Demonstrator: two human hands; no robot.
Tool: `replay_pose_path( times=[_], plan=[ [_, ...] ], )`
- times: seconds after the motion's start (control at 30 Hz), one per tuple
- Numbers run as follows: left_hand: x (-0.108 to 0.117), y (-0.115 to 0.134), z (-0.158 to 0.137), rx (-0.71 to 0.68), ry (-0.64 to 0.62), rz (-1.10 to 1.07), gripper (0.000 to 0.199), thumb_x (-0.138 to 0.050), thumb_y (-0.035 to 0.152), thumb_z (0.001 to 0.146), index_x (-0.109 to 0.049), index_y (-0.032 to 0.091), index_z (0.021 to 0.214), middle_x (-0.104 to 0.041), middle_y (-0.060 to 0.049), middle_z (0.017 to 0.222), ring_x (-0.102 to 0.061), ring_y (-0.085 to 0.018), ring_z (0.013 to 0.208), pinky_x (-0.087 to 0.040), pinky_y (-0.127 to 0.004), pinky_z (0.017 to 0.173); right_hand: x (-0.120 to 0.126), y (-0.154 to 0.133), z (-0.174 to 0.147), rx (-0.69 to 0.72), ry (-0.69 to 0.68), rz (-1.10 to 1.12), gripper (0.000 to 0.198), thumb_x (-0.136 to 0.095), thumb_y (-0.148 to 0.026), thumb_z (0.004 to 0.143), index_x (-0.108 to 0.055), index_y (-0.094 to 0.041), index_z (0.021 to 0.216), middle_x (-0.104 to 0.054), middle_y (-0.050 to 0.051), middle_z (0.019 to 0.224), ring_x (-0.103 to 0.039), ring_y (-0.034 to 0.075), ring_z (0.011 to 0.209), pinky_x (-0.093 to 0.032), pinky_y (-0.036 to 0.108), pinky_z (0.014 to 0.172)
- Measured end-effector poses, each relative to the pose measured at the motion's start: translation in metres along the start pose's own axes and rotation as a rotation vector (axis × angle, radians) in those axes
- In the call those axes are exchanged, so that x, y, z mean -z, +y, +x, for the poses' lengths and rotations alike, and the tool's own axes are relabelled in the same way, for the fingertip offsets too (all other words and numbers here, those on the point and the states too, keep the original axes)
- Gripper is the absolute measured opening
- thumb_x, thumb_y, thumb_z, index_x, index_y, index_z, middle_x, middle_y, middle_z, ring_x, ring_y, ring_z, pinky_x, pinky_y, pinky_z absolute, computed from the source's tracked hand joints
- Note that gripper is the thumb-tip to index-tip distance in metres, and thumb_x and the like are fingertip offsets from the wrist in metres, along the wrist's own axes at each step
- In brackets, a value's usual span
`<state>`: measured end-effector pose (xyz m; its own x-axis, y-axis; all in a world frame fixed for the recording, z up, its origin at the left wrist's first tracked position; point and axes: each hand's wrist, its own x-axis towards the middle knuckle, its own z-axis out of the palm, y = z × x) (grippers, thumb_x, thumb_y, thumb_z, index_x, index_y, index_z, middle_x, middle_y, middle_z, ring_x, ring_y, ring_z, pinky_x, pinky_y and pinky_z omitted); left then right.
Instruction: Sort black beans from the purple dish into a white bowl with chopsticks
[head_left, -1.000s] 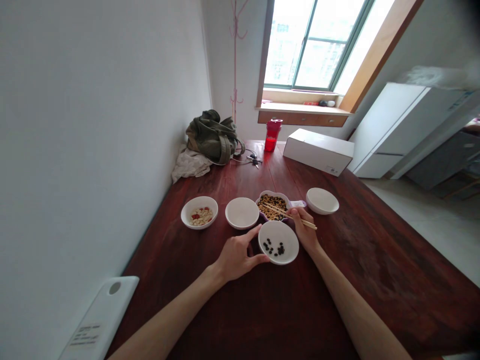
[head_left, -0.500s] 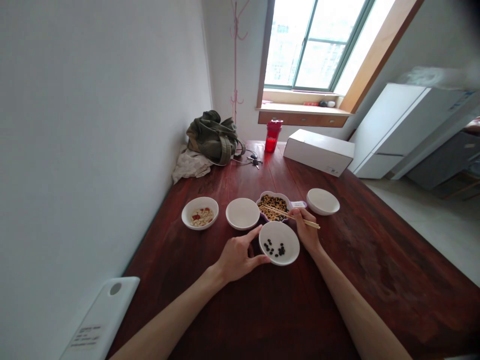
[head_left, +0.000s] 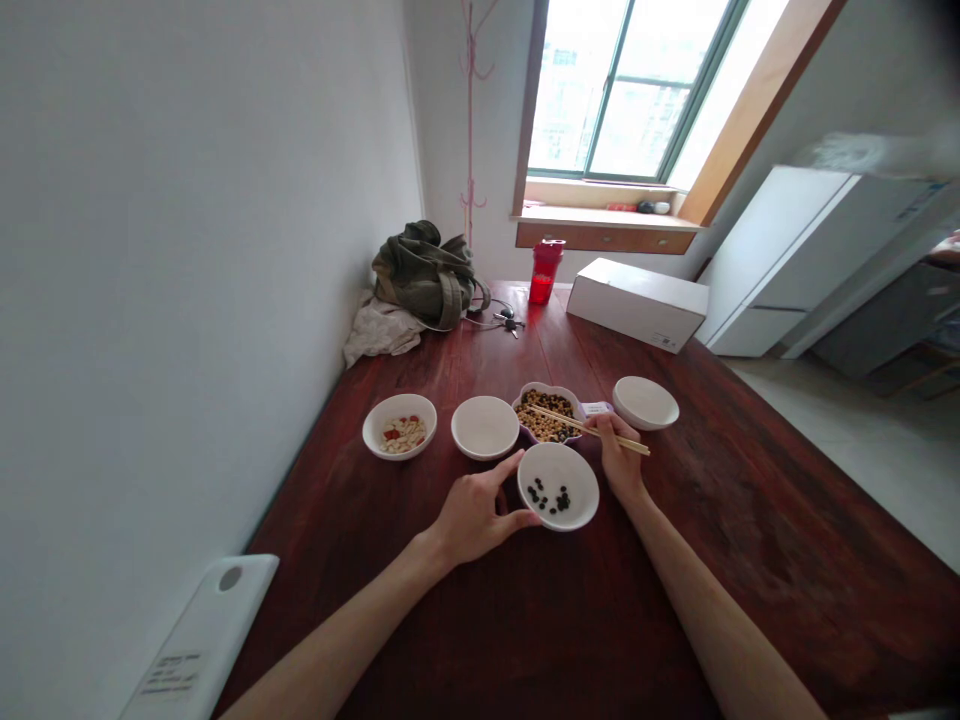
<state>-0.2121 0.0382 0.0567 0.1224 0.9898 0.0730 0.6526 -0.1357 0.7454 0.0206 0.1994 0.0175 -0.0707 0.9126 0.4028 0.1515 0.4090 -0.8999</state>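
Note:
My left hand [head_left: 478,512] grips the left rim of a white bowl [head_left: 581,470], thumb and forefinger against its side. Several black beans [head_left: 562,498] lie inside it. In my closed right hand [head_left: 619,450] is a pair of chopsticks [head_left: 634,445], their tips over a purple-rimmed dish [head_left: 519,428] just behind the bowl. Mixed yellow and black beans [head_left: 551,418] fill that dish. Whether the tips hold a bean is too small to tell. Left of the dish stands a second white bowl [head_left: 485,427] with nothing visible in it.
Farther left, a white bowl [head_left: 373,432] contains pale pieces and red ones. Another white bowl [head_left: 645,400] sits to the right. Toward the back are a green bag [head_left: 424,275], keys [head_left: 510,322], a red cup [head_left: 545,275] and a white box [head_left: 637,305]. A wall borders the left side.
My right hand and the chopsticks have shifted slightly to the right. The left hand and the bowl it holds stay in place.

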Motion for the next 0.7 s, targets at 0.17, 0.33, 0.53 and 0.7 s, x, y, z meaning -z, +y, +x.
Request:
replay_pose_path(
  times=[0.17,0.33,0.53,0.7],
  plan=[
    [0.0,-0.002,0.0,-0.013,-0.004,0.004,0.085,-0.069,0.062,0.087,-0.041,0.02,0.156,-0.078,-0.006,0.096,-0.072,-0.022,0.073,-0.052,-0.029,0.07,0.002,0.007,0.004,-0.046,0.104,0.174,0.043,-0.056,-0.057,0.095,-0.065,-0.022,0.073,-0.065,0.002,0.072,-0.059,0.02,0.07,-0.048,0.034,0.07],
    [-0.001,-0.002,0.0,-0.008,0.006,0.016,0.087,-0.07,0.062,0.086,-0.041,0.02,0.156,-0.077,-0.005,0.094,-0.071,-0.021,0.071,-0.052,-0.029,0.071,0.008,0.009,0.009,-0.101,0.118,0.471,0.036,-0.062,-0.052,0.092,-0.059,-0.023,0.071,-0.058,0.0,0.07,-0.053,0.017,0.062,-0.045,0.033,0.062],
    [-0.001,-0.001,0.0,-0.006,0.009,0.021,0.086,-0.07,0.062,0.087,-0.04,0.02,0.157,-0.077,-0.004,0.089,-0.07,-0.021,0.07,-0.051,-0.029,0.07,0.018,0.004,0.011,-0.179,0.001,0.674,0.043,-0.063,-0.05,0.091,-0.048,-0.024,0.059,-0.04,-0.002,0.056,-0.047,0.017,0.059,-0.044,0.033,0.058],
    [0.0,-0.001,0.0,-0.008,0.004,0.008,0.088,-0.071,0.062,0.087,-0.039,0.021,0.157,-0.077,-0.004,0.092,-0.071,-0.021,0.073,-0.051,-0.028,0.069,0.014,0.006,0.01,-0.188,0.097,0.557,0.046,-0.06,-0.059,0.092,-0.057,-0.022,0.066,-0.055,0.0,0.065,-0.05,0.015,0.057,-0.039,0.03,0.052]
  ],
)
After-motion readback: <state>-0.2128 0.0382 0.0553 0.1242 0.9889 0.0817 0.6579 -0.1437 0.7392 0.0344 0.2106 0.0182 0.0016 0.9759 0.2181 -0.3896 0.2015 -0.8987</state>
